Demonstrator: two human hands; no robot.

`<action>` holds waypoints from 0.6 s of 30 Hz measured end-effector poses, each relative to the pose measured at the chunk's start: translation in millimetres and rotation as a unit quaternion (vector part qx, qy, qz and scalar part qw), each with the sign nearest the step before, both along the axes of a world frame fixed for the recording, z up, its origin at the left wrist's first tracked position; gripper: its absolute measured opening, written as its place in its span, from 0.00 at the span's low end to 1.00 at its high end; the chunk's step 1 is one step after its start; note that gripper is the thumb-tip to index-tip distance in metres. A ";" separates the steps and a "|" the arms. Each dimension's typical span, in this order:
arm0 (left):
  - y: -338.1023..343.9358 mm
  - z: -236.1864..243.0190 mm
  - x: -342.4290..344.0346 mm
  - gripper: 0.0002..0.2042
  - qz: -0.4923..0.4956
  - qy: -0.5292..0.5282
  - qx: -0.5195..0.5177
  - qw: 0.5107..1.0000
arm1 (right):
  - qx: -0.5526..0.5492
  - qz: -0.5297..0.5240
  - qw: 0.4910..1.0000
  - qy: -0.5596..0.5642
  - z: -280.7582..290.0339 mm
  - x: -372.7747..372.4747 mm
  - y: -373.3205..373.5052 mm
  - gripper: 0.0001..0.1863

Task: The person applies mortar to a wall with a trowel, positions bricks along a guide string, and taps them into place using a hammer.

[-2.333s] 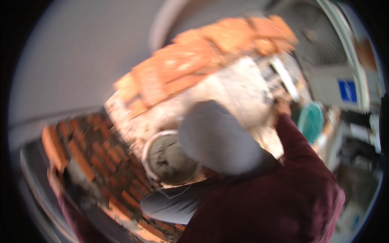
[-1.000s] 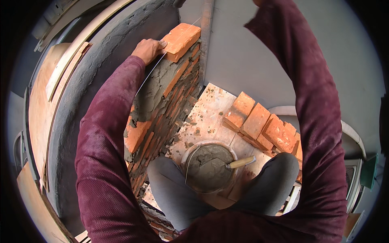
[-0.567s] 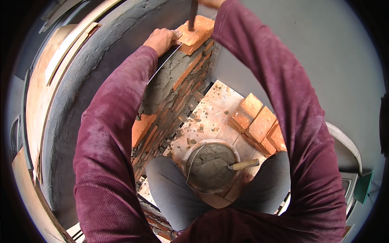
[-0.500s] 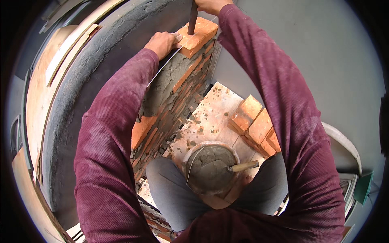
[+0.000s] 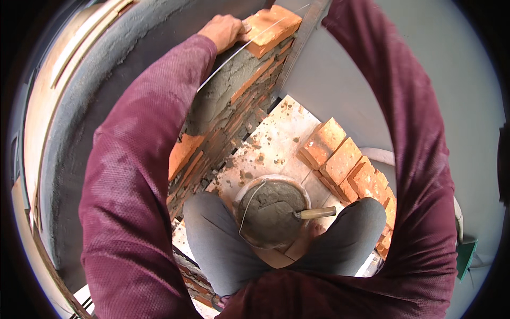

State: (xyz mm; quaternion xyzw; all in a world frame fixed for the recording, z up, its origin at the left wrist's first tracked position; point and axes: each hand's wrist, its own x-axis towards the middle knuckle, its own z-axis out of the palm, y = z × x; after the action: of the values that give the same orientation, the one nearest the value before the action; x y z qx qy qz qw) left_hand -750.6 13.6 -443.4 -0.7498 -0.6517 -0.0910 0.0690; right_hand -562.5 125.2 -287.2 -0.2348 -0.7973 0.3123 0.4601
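Observation:
At the top of the brick wall (image 5: pixel 234 114), my left hand (image 5: pixel 226 32) is closed on the near left end of an orange brick (image 5: pixel 273 32). The brick lies on grey mortar (image 5: pixel 212 106). A white string (image 5: pixel 228 61) runs along the wall and across the brick. My right sleeve (image 5: pixel 366 26) reaches past the upper edge, so the right hand is out of the picture. Just the end of a dark reddish-brown rod (image 5: pixel 269 4) shows above the brick. Between my knees stands a bucket (image 5: pixel 305 194) of wet mortar, with a wooden-handled trowel (image 5: pixel 317 213) resting in it.
Several loose bricks (image 5: pixel 342 159) are stacked right of the bucket on mortar-spattered boards (image 5: pixel 276 133). A grey wall (image 5: pixel 340 74) rises behind them. Left of my arm is a curved, rough grey edge (image 5: pixel 79 106) with wooden planks (image 5: pixel 79 48) beyond. A pale hose (image 5: pixel 377 155) lies behind the bricks.
My right hand, which held the dark rod upright on the brick, has moved up out of view with most of the rod. The left hand stays on the brick; the view has shifted slightly.

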 end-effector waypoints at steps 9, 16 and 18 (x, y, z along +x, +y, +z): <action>7.7 -11.3 -15.6 0.19 -0.031 0.036 0.043 0.998 | -0.009 0.004 0.999 -0.042 -27.9 -5.5 30.3 0.10; 0.5 -1.6 -5.6 0.12 -0.022 -0.027 0.041 0.999 | -0.010 -0.068 0.996 -0.062 -35.8 -3.9 25.9 0.11; 3.0 -3.0 -7.3 0.13 -0.024 -0.019 0.031 0.999 | -0.021 -0.042 0.998 -0.043 -28.1 -6.6 24.0 0.10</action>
State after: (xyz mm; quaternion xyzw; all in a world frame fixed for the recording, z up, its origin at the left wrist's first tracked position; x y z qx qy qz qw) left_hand -757.9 16.6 -446.4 -0.7607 -0.6319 -0.1267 0.0774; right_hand -569.1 149.2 -315.3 -0.2909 -0.7989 0.2992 0.4332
